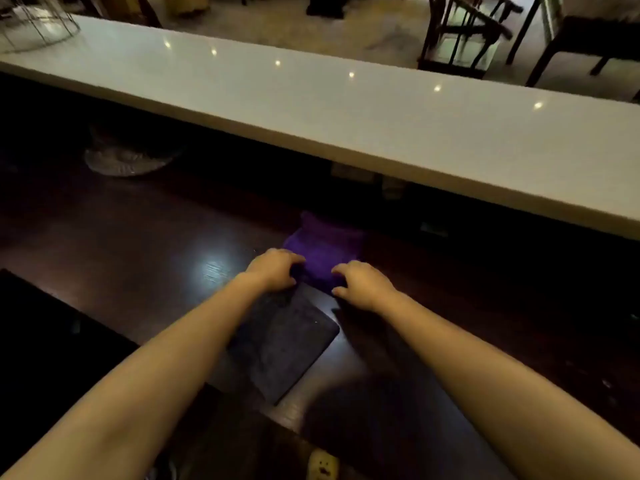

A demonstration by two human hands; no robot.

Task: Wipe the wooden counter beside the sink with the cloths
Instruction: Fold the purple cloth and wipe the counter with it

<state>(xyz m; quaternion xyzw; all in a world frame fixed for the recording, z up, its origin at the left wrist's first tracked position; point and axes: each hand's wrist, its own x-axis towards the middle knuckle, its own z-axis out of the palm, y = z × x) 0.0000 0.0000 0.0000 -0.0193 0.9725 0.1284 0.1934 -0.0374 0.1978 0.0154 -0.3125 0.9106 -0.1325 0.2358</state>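
A purple cloth (pixel 323 249) lies bunched on the dark wooden counter (pixel 138 237), just under the raised white bar top. My left hand (pixel 273 268) grips its near left edge with curled fingers. My right hand (pixel 363 284) grips its near right edge the same way. A dark grey folded cloth (pixel 284 344) lies flat on the counter between my forearms, nearer to me than the purple one. The dark recess of the sink (pixel 41 341) is at the lower left.
A long white bar top (pixel 346 112) runs across above the counter. A glass dish (pixel 124 161) sits in the shadow at the back left. A wire basket (pixel 34 26) stands on the bar top's far left. Dark chairs (pixel 464 32) stand beyond.
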